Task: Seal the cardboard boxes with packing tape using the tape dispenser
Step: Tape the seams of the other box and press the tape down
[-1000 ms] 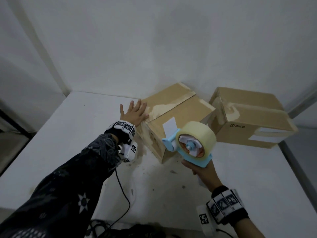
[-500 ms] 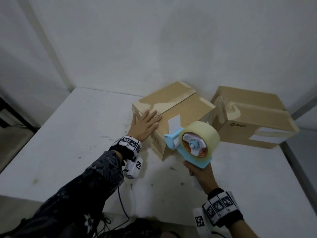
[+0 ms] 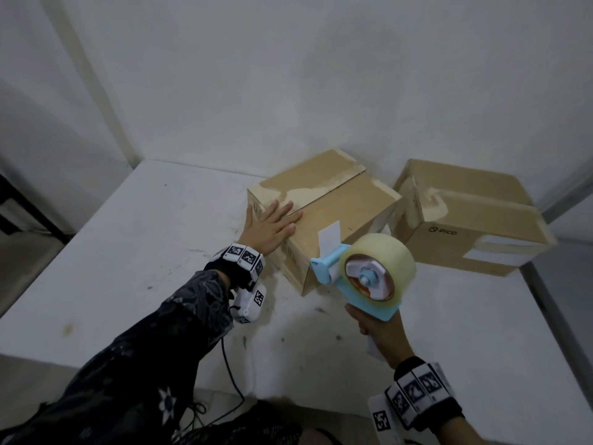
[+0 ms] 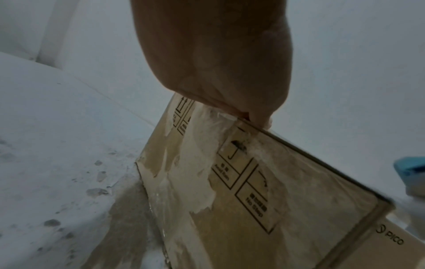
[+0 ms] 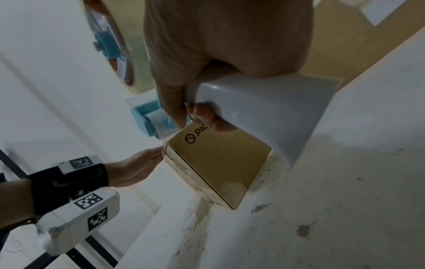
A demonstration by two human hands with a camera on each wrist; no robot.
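Step in hand: positioning. Left hand (image 3: 269,227) presses flat-fingered on near box (image 3: 346,216); right hand (image 3: 382,329) grips tape dispenser (image 3: 365,277). Next: bring tape end onto the seam.

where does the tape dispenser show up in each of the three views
Head: tape dispenser lower right of centre, gripped by the right hand in front of the near box.
Left wrist: only a blue sliver at the right edge.
Right wrist: grey handle centre, roll upper left.
Shared landmark: the near box, with the left hand flat on it.
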